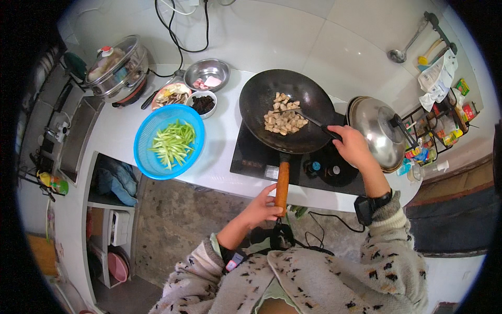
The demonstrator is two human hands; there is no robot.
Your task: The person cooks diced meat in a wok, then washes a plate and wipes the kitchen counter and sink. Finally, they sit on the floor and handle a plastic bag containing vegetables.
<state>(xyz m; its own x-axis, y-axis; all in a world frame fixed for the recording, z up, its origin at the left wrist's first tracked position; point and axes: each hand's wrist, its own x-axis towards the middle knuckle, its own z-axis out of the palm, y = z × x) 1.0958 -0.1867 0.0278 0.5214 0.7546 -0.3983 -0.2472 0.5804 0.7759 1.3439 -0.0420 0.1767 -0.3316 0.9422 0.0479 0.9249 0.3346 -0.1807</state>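
A dark wok (255, 114) sits on the black cooktop (251, 157), its wooden handle (282, 184) pointing towards me. My left hand (262, 208) is closed around that handle. Chunks of pale, browned food (288, 122), perhaps diced meat, lie in the wok's middle. My right hand (351, 144) grips the black handle of a metal spatula (310, 119), whose blade is among the chunks. Left of the wok, a blue plastic basket (141, 145) holds sliced green vegetable strips (172, 143).
Behind the basket stand a white bowl of dark food (203, 104), a plate of sliced ingredients (172, 96), a steel bowl (208, 64) and a knife (149, 100). A steamer (117, 70) is far left. A domed lid (376, 129) and a spice rack (439, 121) stand right.
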